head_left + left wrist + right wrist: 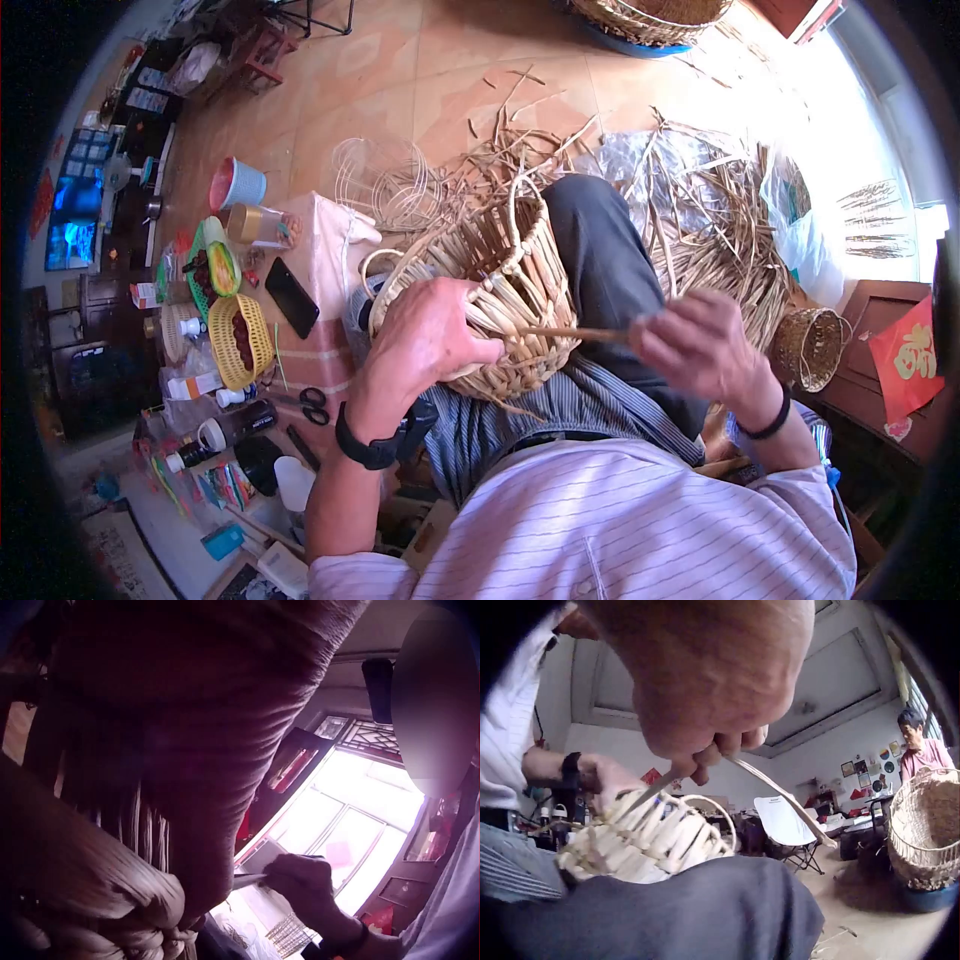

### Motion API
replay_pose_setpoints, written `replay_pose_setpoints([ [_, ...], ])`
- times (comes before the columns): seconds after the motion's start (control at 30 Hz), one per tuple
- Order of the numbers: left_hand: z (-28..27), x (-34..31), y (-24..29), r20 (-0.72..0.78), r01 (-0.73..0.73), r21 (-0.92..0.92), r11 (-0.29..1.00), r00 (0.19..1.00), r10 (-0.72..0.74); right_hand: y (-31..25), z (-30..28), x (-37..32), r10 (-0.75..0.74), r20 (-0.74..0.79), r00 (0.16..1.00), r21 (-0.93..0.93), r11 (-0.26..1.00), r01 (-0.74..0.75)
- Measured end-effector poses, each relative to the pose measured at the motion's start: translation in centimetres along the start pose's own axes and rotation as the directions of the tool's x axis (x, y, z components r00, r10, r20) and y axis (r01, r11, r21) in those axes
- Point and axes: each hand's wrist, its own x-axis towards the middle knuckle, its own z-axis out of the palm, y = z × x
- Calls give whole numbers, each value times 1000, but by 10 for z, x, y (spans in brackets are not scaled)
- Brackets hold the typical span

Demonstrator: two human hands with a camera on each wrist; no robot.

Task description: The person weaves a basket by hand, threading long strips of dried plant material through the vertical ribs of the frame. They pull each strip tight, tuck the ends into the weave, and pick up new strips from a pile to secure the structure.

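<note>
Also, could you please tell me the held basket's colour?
The basket is pale straw-tan; clearest in head view.

Head view steeply down from above, wrist views close and low, all sharing the woven basket (510, 275)

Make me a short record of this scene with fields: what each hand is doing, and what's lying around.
work piece: woven basket, on its side on the person's lap
left hand: grips the basket's edge
right hand: pinches a strip that runs into the basket
floor: loose strips, small basket
beside the person: black phone
</note>
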Motion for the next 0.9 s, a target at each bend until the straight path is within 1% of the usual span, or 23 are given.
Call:
replay_pose_setpoints([
  [0.03,-1,1,0,27,17,21,1000,999,-17,-9,-16,4,-62,77,995,24,998,60],
  [0.1,-4,5,2,80,34,70,997,996,-40,-6,-20,-1,-39,70,997,-33,999,41],
  [0.13,-2,7,0,64,6,51,999,998,-9,8,-15,-9,51,105,993,6,999,-52],
  [0.2,3,11,-9,19,-52,13,999,998,52,58,21,-25,213,179,961,70,971,-228],
  [0.23,4,12,-9,18,-48,0,999,999,48,72,50,-25,266,145,953,156,945,-287],
  [0.27,3,14,-9,24,-48,-6,999,999,48,77,73,-24,282,231,931,107,944,-312],
  [0.3,3,15,-10,39,-46,-8,999,998,47,73,77,-17,315,198,928,130,930,-344],
  [0.33,6,16,-17,19,-113,-71,991,993,115,70,83,-6,340,163,926,156,918,-364],
  [0.37,5,16,-21,31,-119,-94,988,992,122,71,87,3,358,122,926,184,908,-376],
  [0.4,5,14,-24,51,-120,-118,986,991,127,70,83,4,383,225,896,163,892,-422],
  [0.43,5,12,-27,75,-121,-142,982,988,133,62,72,10,383,227,895,199,882,-428],
  [0.47,2,13,-31,145,-97,-160,982,982,120,53,59,19,382,228,896,230,873,-431],
  [0.5,2,13,-31,160,-100,-230,968,977,139,44,51,26,380,232,895,258,863,-433],
  [0.53,2,13,-30,173,-104,-302,948,972,161,37,50,28,318,278,906,384,828,-409],
  [0.57,3,14,-29,182,-108,-374,921,965,187,29,49,30,295,307,905,393,826,-403],
  [0.63,-3,15,-26,230,-80,-283,956,962,149,28,59,24,391,294,872,448,749,-487],
  [0.67,-5,14,-25,250,-63,-237,970,960,124,31,57,22,388,290,875,453,750,-482],
  [0.77,-7,15,-29,249,-82,-208,975,959,134,56,48,2,374,284,883,466,751,-468],
  [0.83,-9,18,-31,287,-77,-299,951,943,166,80,38,-22,345,307,887,469,756,-457],
  [0.9,-8,16,-33,291,-74,-372,925,937,192,108,43,-45,360,405,841,137,885,-445],
])
